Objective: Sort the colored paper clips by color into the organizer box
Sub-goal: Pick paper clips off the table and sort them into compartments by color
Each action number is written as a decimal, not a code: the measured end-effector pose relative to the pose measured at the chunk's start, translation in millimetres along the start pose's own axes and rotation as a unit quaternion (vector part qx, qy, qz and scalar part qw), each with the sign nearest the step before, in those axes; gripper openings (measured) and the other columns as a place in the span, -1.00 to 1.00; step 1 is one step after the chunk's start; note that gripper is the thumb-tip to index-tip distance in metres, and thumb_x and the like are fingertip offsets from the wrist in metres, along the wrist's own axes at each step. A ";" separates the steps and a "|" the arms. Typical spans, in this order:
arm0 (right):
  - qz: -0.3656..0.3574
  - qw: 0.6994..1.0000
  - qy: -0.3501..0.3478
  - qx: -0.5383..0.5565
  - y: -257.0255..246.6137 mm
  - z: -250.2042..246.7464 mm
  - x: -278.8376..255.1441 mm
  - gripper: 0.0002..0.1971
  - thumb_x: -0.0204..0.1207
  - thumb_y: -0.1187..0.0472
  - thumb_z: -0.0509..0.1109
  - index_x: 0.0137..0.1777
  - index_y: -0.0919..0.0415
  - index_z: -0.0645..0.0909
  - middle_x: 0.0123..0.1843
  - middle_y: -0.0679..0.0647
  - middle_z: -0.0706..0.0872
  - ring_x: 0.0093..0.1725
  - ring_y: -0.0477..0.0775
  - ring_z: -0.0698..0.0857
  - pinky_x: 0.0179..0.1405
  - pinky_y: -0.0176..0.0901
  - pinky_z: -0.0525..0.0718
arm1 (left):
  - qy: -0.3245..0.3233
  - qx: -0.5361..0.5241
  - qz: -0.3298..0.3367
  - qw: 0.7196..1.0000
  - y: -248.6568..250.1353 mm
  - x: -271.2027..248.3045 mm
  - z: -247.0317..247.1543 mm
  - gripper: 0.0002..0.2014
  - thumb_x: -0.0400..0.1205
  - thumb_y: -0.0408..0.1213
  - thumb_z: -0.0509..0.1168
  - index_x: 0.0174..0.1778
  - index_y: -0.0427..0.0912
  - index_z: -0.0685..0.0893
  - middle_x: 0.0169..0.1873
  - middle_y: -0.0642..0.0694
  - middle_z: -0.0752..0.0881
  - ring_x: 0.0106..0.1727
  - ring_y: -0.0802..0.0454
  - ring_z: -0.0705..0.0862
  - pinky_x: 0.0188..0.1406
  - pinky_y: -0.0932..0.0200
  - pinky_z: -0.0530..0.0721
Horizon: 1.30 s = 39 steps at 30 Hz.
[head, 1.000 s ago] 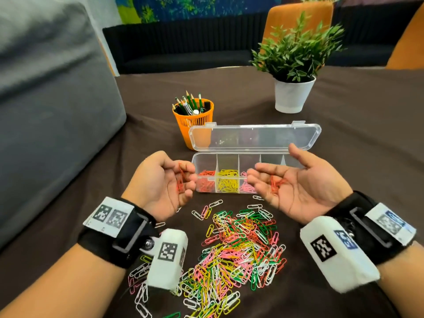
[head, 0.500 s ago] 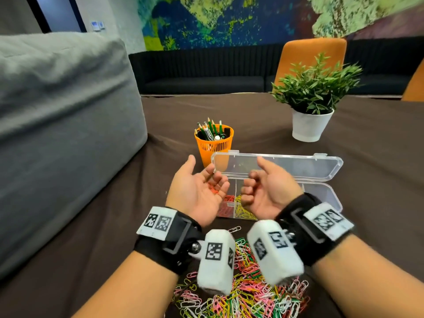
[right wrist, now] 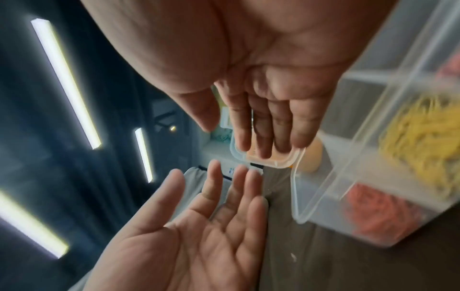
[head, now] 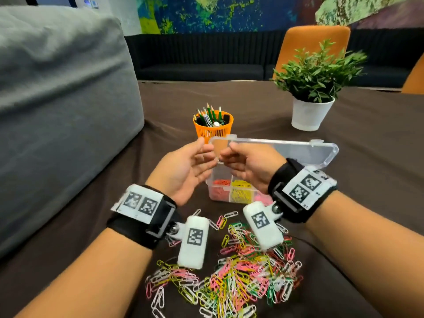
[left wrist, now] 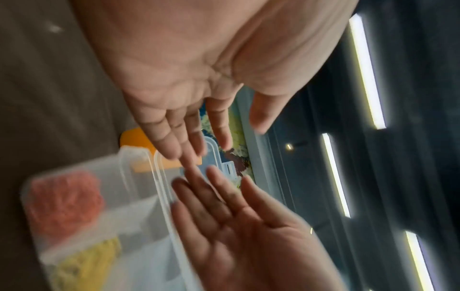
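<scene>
Both hands, the left hand [head: 187, 166] and right hand [head: 249, 167], now hover released and empty above the clear plastic organizer box [head: 231, 191], their red clips dropped, while the mixed coloured paper clips [head: 231, 271] await sorting.

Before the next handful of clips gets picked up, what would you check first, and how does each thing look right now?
1. Left hand empty: ok, its fingers are straight.
2. Right hand empty: ok, its palm is bare.
3. Organizer box lid open: ok.
4. Red compartment holds only red: cannot tell, blurred.
5. Loose clips within reach: ok, just below both wrists.
6. A free compartment for the next color: cannot tell, the right hand hides them.
</scene>
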State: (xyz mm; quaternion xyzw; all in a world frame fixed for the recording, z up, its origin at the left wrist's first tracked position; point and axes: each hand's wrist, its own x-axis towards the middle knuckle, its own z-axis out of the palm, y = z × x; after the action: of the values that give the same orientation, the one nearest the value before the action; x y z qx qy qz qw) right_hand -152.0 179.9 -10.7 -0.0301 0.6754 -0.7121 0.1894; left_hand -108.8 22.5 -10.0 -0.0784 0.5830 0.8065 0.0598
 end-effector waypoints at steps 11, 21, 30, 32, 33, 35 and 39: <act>-0.027 0.733 -0.144 -0.664 29.4 -77.5 -86.8 -0.89 0.45 0.20 0.45 -0.06 0.00 0.72 -0.23 -0.16 0.74 -0.21 -0.16 0.67 -0.07 -0.20 0.66 | -0.192 0.757 0.105 0.616 -45.8 -44.9 7.3 -0.84 0.53 0.01 0.47 -0.02 0.10 0.78 -0.35 0.26 0.66 -0.27 0.32 0.60 -0.18 0.28 0.55; -0.050 0.696 -0.148 -0.701 59.0 -61.2 -95.5 -0.81 0.43 -0.04 0.46 -0.23 0.06 0.61 -0.34 -0.09 0.64 -0.27 -0.01 0.61 -0.23 -0.17 0.61 | -0.206 0.806 0.081 0.549 -54.9 -54.2 2.9 -0.88 0.57 -0.13 0.28 -0.11 -0.01 0.71 -0.25 0.08 0.74 -0.17 0.06 0.68 -0.18 0.19 0.66; -0.093 0.690 -0.123 -0.707 57.4 -72.3 -101.4 -0.98 0.42 0.11 0.33 -0.19 0.00 0.58 -0.28 -0.11 0.65 -0.23 -0.01 0.63 -0.13 -0.06 0.72 | -0.184 0.772 0.047 0.607 -39.2 -47.2 -2.2 -0.94 0.55 -0.11 0.41 -0.14 0.06 0.79 -0.37 0.22 0.73 -0.27 0.29 0.66 -0.15 0.22 0.65; -0.068 0.695 -0.138 -0.702 58.3 -68.2 -103.4 -0.87 0.45 -0.02 0.41 -0.18 0.01 0.63 -0.27 -0.11 0.68 -0.22 -0.04 0.64 -0.14 -0.12 0.69 | -0.195 0.757 0.049 0.622 -45.1 -45.8 3.9 -0.92 0.54 -0.07 0.47 -0.08 0.11 0.79 -0.43 0.27 0.67 -0.32 0.38 0.60 -0.20 0.25 0.58; -0.061 0.694 -0.143 -0.703 59.7 -66.3 -104.0 -0.82 0.45 -0.07 0.45 -0.17 0.02 0.63 -0.25 -0.09 0.69 -0.20 -0.03 0.65 -0.14 -0.13 0.67 | -0.201 0.757 0.056 0.619 -49.0 -45.6 7.5 -0.88 0.55 -0.06 0.47 -0.02 0.15 0.78 -0.42 0.27 0.64 -0.33 0.38 0.58 -0.23 0.26 0.53; -0.060 0.688 -0.142 -0.709 62.1 -65.3 -103.8 -0.79 0.45 -0.09 0.47 -0.21 0.01 0.60 -0.25 -0.09 0.68 -0.20 -0.03 0.64 -0.16 -0.13 0.64 | -0.208 0.766 0.076 0.604 -55.9 -44.6 13.1 -0.81 0.56 -0.02 0.46 0.08 0.26 0.74 -0.40 0.27 0.60 -0.30 0.33 0.56 -0.31 0.27 0.44; -0.054 0.712 -0.161 -0.681 61.9 -69.6 -103.8 -0.80 0.48 0.05 0.45 -0.30 -0.02 0.51 -0.33 -0.11 0.61 -0.30 -0.16 0.54 -0.24 -0.19 0.54 | -0.190 0.787 0.096 0.579 -57.6 -42.2 11.5 -0.89 0.55 0.01 0.45 -0.03 0.20 0.78 -0.28 0.19 0.65 -0.17 0.18 0.62 -0.26 0.21 0.47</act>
State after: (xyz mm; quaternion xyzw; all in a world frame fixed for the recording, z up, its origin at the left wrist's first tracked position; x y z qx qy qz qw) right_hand -62.4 277.3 -54.8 -0.3016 0.9338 -0.0519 0.1852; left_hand -57.3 51.3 -51.8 0.2106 0.9686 0.0283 0.1293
